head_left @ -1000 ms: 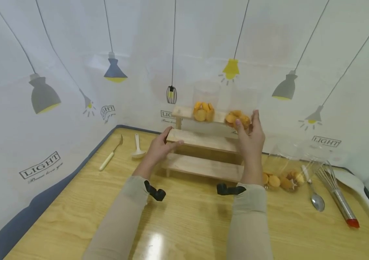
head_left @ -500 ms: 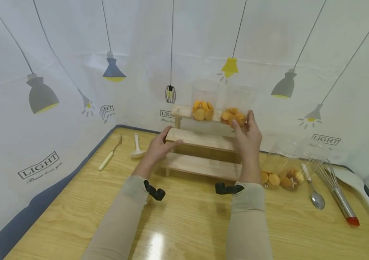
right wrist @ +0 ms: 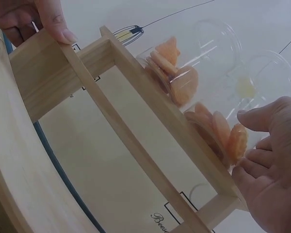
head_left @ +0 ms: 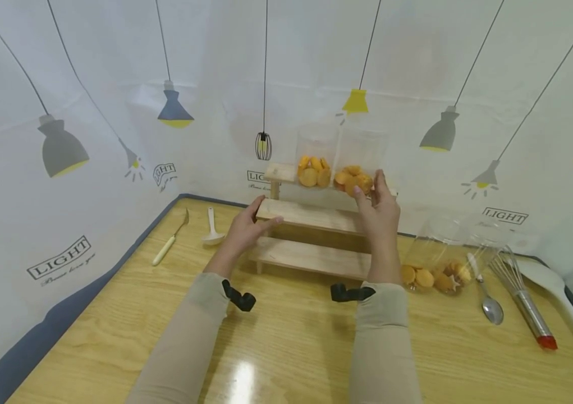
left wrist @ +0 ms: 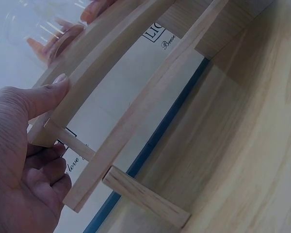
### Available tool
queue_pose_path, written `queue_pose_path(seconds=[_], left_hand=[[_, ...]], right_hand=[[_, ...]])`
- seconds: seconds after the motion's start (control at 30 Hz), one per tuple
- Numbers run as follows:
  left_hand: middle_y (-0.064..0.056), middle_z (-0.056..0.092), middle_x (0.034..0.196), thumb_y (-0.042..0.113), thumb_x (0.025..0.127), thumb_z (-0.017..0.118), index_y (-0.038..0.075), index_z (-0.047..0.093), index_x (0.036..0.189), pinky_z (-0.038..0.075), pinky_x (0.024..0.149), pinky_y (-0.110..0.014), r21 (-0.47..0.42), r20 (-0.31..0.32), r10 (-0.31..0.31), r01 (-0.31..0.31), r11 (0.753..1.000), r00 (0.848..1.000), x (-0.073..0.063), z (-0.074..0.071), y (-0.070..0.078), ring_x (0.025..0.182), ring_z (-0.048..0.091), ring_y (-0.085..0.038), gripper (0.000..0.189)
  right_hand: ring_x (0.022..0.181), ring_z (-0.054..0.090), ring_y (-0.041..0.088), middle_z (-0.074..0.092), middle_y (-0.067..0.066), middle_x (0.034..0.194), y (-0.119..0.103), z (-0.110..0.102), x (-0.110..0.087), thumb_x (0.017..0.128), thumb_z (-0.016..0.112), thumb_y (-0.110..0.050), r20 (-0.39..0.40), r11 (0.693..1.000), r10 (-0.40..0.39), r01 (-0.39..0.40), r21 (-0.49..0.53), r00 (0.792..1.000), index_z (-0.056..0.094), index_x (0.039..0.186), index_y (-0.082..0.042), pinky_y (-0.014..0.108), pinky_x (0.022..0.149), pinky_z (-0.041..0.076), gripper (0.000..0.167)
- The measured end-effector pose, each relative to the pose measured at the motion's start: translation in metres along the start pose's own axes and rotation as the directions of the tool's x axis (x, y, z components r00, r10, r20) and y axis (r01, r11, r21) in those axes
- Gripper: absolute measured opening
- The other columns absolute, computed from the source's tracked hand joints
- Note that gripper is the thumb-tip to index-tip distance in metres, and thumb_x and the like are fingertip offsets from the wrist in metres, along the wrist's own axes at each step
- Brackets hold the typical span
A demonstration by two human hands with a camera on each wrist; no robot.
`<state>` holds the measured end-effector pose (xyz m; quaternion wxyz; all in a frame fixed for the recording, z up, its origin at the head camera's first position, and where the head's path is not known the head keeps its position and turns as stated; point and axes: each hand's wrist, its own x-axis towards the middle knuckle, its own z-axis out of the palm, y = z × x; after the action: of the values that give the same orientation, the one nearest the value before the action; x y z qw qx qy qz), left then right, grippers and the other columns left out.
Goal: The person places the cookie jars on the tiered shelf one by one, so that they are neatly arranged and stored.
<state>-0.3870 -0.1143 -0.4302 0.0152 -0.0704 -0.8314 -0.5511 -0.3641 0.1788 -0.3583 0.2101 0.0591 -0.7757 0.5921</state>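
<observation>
Grips the three-tier wooden rack (head_left: 316,258) by its middle board (head_left: 311,216) with left hand (head_left: 244,230) and a clear biscuit jar (head_left: 359,160) on its top tier (head_left: 281,172), beside a second jar (head_left: 313,160), with right hand (head_left: 383,216), seemingly halfway through shelving, with a third jar (head_left: 430,255) and fourth jar (head_left: 463,259) left on the table (head_left: 286,348).

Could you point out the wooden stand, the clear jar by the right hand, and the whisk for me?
Three-tier wooden stand (head_left: 311,214), head view: on its middle board.
Clear biscuit jar (head_left: 361,154) by the right hand (head_left: 383,217), head view: on its see-through wall.
Wire whisk (head_left: 528,310), head view: on its metal handle.
</observation>
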Motion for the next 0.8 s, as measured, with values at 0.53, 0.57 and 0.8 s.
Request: queue_pose_path(seconds=[0.53,0.57,0.8], left_hand=[[-0.007,0.035,0.161,0.067,0.08,0.073,0.028,0.024,0.161,0.04,0.112,-0.046,0.015,-0.002,0.006,-0.006,1.0,1.0,-0.0004,-0.0001,0.0016,0.141,0.041,-0.03,0.103],[-0.006,0.035,0.161,0.068,0.08,0.073,0.028,0.024,0.161,0.04,0.112,-0.046,0.017,-0.003,0.003,-0.003,1.0,1.0,-0.0003,-0.0001,0.0016,0.141,0.041,-0.03,0.103],[-0.005,0.034,0.161,0.069,0.078,0.074,0.031,0.024,0.161,0.043,0.109,-0.045,-0.004,0.005,-0.017,0.017,1.0,1.0,0.0004,-0.0002,0.0011,0.14,0.042,-0.028,0.105]], right_hand=[[0.149,0.026,0.01,0.024,-0.002,0.165,-0.0008,0.0008,-0.0012,0.098,0.067,-0.04,0.004,0.999,0.004,-0.004,0.034,1.0,0.023,0.161,-0.016,0.021,0.116,0.029,0.08],[0.149,0.027,0.011,0.025,-0.001,0.165,-0.0009,0.0007,-0.0013,0.097,0.066,-0.041,0.0,1.0,0.007,-0.007,0.029,1.0,0.024,0.161,-0.017,0.022,0.116,0.029,0.08],[0.138,0.044,0.03,0.026,0.009,0.164,-0.0043,-0.0015,-0.0032,0.094,0.06,-0.059,-0.052,0.999,0.033,-0.034,-0.016,0.998,0.027,0.16,-0.031,0.048,0.11,0.042,0.079]])
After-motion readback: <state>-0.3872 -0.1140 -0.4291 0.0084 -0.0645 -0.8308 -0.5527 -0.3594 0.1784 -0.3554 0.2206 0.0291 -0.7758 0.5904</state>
